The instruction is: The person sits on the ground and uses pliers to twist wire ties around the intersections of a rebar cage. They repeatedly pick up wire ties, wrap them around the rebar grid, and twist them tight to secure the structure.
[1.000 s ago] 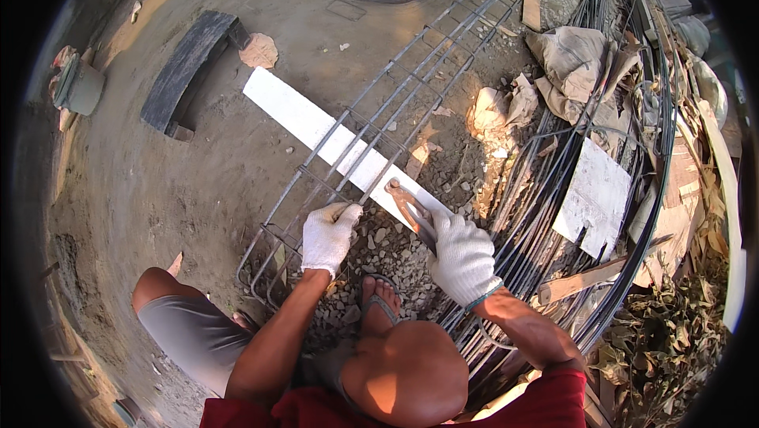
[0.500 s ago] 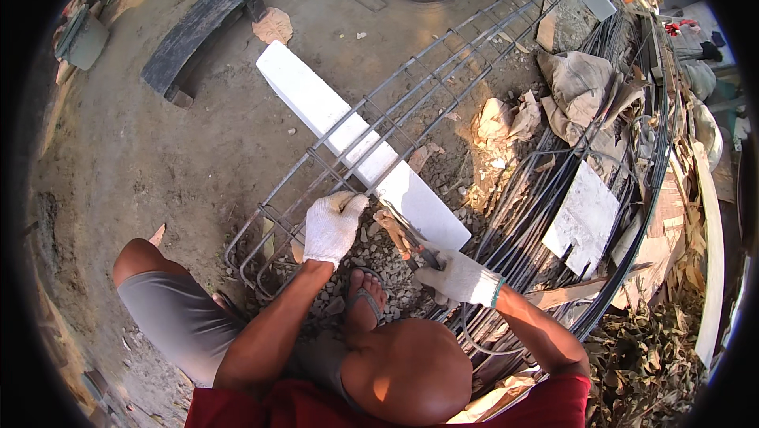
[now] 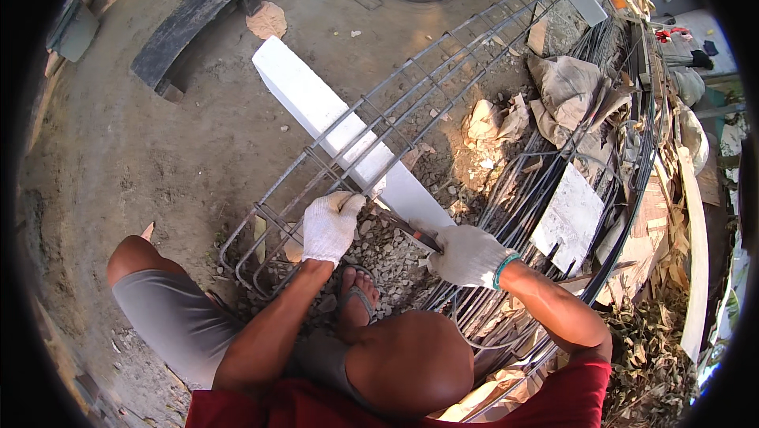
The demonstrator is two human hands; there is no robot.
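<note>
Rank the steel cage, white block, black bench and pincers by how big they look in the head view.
1. steel cage
2. white block, partly behind the cage's bars
3. black bench, farther off, so this is apparent size only
4. pincers, partly hidden by the right hand

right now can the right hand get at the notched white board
Probably yes: the notched white board lies on the rods near the right hand, nothing visible blocking it, though that hand holds pliers.
</note>
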